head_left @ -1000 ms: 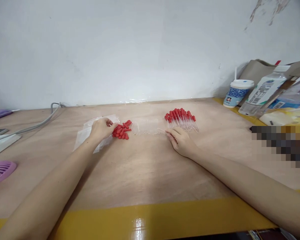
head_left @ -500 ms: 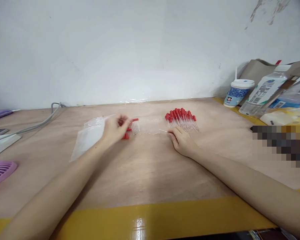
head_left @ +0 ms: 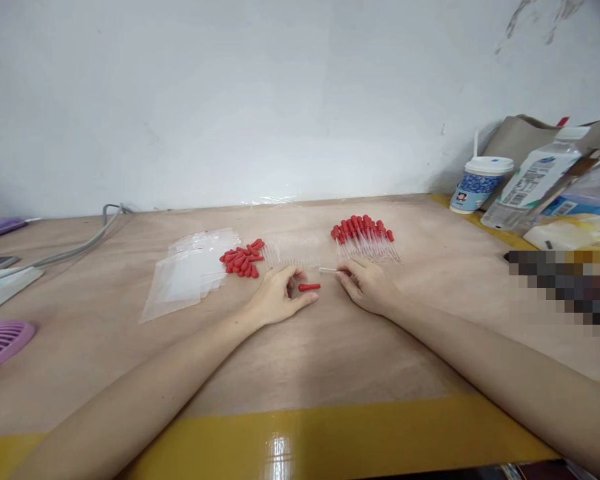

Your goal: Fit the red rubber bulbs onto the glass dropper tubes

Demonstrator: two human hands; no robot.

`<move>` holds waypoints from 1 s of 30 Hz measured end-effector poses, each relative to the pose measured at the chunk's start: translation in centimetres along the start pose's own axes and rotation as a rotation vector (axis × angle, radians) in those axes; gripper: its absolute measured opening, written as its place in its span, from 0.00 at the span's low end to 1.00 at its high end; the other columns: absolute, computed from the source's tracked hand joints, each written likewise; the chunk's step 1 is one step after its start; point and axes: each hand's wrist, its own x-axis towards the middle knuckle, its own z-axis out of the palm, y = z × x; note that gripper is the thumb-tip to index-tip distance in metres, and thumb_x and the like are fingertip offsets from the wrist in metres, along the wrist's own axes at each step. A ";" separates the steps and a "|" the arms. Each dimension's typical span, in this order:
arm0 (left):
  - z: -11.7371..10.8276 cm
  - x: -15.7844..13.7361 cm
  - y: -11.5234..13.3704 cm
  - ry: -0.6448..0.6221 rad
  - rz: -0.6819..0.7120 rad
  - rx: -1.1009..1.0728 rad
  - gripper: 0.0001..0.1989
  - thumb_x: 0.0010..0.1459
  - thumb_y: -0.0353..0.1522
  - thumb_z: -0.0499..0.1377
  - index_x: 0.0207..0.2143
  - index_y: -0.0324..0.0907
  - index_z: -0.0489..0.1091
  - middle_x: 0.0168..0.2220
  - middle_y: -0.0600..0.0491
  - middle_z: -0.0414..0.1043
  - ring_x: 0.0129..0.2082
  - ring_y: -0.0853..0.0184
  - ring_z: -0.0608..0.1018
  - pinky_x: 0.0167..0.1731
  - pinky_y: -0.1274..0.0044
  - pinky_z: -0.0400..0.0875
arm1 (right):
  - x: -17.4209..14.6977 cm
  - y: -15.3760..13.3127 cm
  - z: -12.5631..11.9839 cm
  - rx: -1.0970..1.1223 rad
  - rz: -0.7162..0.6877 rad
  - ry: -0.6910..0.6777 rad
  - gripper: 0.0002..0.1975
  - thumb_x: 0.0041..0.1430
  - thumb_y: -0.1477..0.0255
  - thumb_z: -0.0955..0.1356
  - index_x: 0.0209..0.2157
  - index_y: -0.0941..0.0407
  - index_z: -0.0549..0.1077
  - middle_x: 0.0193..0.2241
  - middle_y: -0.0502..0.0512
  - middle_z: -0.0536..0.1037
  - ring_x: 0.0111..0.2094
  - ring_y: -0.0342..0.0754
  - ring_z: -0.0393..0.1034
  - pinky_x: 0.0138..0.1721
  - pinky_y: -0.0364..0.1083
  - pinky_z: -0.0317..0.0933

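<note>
My left hand (head_left: 283, 293) rests on the table with thumb and fingers apart. Between them lies one red rubber bulb (head_left: 309, 287), its narrow end pointing right. My right hand (head_left: 363, 283) pinches a thin clear glass dropper tube (head_left: 329, 270), whose free end points left toward the bulb. Behind my left hand is a row of clear dropper tubes (head_left: 293, 250). A heap of loose red bulbs (head_left: 241, 260) sits left of that row. Beyond my right hand, assembled droppers with red bulbs (head_left: 363, 233) lie side by side.
Clear plastic bags (head_left: 180, 280) lie fanned out at left. A grey cable (head_left: 90, 241) and a pink slatted object (head_left: 3, 343) are farther left. At the right stand a paper cup (head_left: 480, 185) and a tilted plastic bottle (head_left: 535, 177). Yellow tape (head_left: 330, 430) runs along the front edge.
My left hand has moved right from the bulb heap toward my right hand, and one red bulb now lies between its opened fingers. My right hand stays nearly in place with the tube.
</note>
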 end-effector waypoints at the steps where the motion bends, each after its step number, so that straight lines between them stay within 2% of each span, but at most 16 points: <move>1: 0.2 0.1 -0.1 0.000 0.018 0.003 0.19 0.48 0.42 0.61 0.38 0.39 0.69 0.30 0.52 0.69 0.27 0.69 0.70 0.28 0.76 0.67 | 0.0 0.0 0.0 0.004 -0.002 -0.002 0.10 0.60 0.70 0.59 0.33 0.58 0.68 0.28 0.56 0.70 0.28 0.45 0.64 0.30 0.43 0.57; 4: 0.8 0.6 -0.3 -0.016 0.075 -0.002 0.13 0.52 0.39 0.59 0.37 0.41 0.73 0.35 0.50 0.70 0.29 0.69 0.72 0.32 0.75 0.67 | 0.0 0.0 0.0 0.006 -0.002 -0.004 0.10 0.60 0.70 0.58 0.34 0.58 0.69 0.28 0.56 0.70 0.28 0.45 0.64 0.30 0.43 0.57; 6: 1.0 0.8 -0.4 0.003 0.102 -0.019 0.09 0.54 0.36 0.57 0.33 0.42 0.74 0.36 0.51 0.71 0.32 0.68 0.73 0.34 0.75 0.67 | 0.0 0.0 -0.1 0.003 -0.008 0.001 0.11 0.61 0.70 0.58 0.35 0.58 0.69 0.29 0.56 0.70 0.28 0.45 0.64 0.30 0.43 0.57; 8: 1.1 0.9 -0.4 0.043 0.113 -0.055 0.08 0.56 0.34 0.56 0.33 0.42 0.74 0.35 0.51 0.72 0.34 0.67 0.73 0.35 0.75 0.67 | 0.1 -0.2 -0.1 0.007 -0.026 0.009 0.11 0.61 0.71 0.57 0.37 0.58 0.69 0.30 0.56 0.70 0.29 0.45 0.64 0.31 0.44 0.58; 15: 0.9 0.5 -0.5 0.107 0.031 -0.158 0.08 0.58 0.33 0.53 0.36 0.40 0.69 0.30 0.54 0.74 0.28 0.70 0.74 0.30 0.78 0.67 | -0.1 -1.2 -0.4 0.070 -0.066 0.022 0.11 0.61 0.71 0.58 0.37 0.58 0.69 0.29 0.56 0.70 0.30 0.45 0.64 0.32 0.44 0.57; 21: 1.1 0.5 -0.5 0.078 -0.003 -0.305 0.09 0.59 0.34 0.51 0.37 0.38 0.67 0.26 0.54 0.72 0.26 0.71 0.75 0.29 0.79 0.69 | -0.2 -1.5 -0.3 0.114 -0.065 -0.005 0.10 0.61 0.71 0.58 0.38 0.58 0.69 0.30 0.56 0.72 0.31 0.46 0.65 0.33 0.44 0.58; 30: 1.2 0.3 -0.3 -0.022 0.009 -0.458 0.10 0.58 0.34 0.53 0.34 0.37 0.69 0.24 0.55 0.69 0.22 0.74 0.72 0.25 0.82 0.69 | 0.0 -1.1 -0.3 0.237 -0.132 -0.040 0.11 0.61 0.72 0.59 0.38 0.57 0.71 0.26 0.52 0.69 0.27 0.43 0.62 0.28 0.41 0.56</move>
